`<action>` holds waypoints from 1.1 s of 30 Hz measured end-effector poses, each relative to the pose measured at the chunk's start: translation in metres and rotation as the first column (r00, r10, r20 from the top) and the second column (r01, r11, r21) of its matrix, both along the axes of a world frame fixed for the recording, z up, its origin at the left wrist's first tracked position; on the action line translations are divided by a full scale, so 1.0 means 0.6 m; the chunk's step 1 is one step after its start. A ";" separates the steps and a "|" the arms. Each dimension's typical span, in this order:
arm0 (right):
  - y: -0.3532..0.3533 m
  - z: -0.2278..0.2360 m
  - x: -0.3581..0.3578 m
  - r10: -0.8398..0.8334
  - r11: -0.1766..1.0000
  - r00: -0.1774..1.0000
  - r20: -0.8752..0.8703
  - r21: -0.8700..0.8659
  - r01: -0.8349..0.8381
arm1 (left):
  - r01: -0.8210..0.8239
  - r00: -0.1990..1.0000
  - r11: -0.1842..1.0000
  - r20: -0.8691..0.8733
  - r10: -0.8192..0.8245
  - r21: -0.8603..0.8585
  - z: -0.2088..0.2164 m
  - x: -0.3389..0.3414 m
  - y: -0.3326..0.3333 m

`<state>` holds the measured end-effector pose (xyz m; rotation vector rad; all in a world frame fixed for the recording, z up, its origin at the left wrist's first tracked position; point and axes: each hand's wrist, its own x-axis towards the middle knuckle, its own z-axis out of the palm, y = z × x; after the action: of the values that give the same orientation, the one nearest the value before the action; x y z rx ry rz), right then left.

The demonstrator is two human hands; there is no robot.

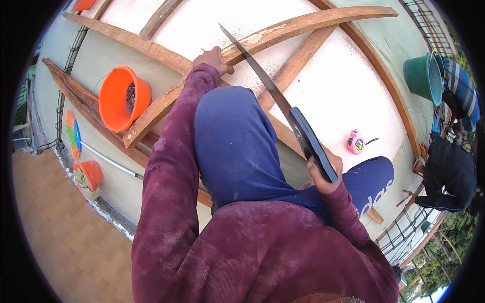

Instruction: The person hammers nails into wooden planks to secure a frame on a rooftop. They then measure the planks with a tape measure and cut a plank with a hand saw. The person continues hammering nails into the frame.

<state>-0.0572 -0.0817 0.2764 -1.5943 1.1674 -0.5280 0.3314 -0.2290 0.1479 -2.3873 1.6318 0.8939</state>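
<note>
In the head view, the right hand [323,174] has its fingers clamped around the dark handle of a handsaw [275,96], whose blade runs up and to the left until it meets a long wooden plank [303,24] lying across a pale slab. The left hand [213,58] rests on that same plank just beside the blade, fingers curled down on the wood; whether they wrap under its edge cannot be told. A knee in blue trousers [232,136] sits between the two arms, over the near end of the plank. The likely hazard is the closeness of the left hand to the teeth: a jumping or binding blade could slide sideways into the fingers, and a plank held only by hand and knee could shift under the stroke. Counting what shows: one saw, at least five lengths of timber crossing on the slab, one orange bucket [121,98] with dark metal pieces inside, a smaller orange pot [90,174] at the slab's edge, one green bucket [423,76], one pink tape measure [355,143] well apart from the cut, and one other person [449,171] crouched at the right.
</note>
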 end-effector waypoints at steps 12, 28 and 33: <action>-0.065 -0.094 0.052 0.039 0.995 0.995 0.095 -0.097 -0.030 | -0.060 0.997 0.997 0.037 0.062 -0.037 0.032 -0.035 0.010; 0.047 -0.121 0.125 0.134 0.970 0.976 0.172 -0.223 -0.094 | -0.021 0.989 0.846 0.110 0.094 -0.534 -0.014 0.062 0.178; 0.052 -0.151 0.112 0.145 0.983 0.979 0.140 -0.134 -0.126 | -0.409 0.885 0.858 0.096 0.457 -0.311 -0.029 0.073 0.165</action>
<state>0.0098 -0.0504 0.1858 -1.6962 0.9213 -0.6290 0.3755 -0.1300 0.1302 -3.0117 1.2460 0.5096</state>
